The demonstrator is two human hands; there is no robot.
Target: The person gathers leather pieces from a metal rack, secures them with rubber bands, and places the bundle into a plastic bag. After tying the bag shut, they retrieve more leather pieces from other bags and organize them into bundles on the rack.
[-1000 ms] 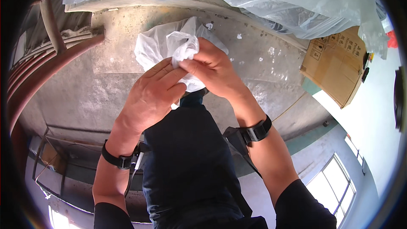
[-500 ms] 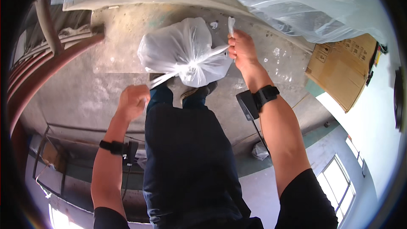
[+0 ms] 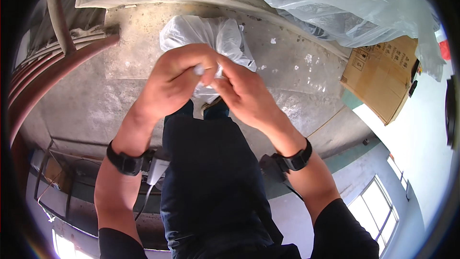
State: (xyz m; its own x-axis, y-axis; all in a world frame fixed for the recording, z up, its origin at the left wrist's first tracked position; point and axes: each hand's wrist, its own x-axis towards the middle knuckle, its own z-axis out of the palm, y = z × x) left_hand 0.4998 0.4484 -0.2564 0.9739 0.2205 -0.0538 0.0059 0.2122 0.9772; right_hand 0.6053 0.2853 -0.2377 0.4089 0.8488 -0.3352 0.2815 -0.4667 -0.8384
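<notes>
A full white plastic bag point(image 3: 229, 36) rests on the floor just beyond my feet, its upper part partly hidden behind my hands. My left hand point(image 3: 178, 80) is closed, and a bit of white plastic shows between its thumb and fingers. Right against it, my right hand point(image 3: 245, 92) is closed too, with its fingertips at the bag's gathered neck. Both hands meet over the bag. Whether a knot sits between them is hidden by the fingers.
Large sheets of clear plastic point(image 3: 330, 7) cover things at the far side and far right. A brown cardboard box point(image 3: 378, 79) leans at the right. Reddish pipes point(image 3: 72, 69) run along the left. White specks dot the concrete floor point(image 3: 306, 110).
My hands were apart, pulling two twisted ends of the bag outward. They have come together over the bag, the left moving up and right, the right moving left and down.
</notes>
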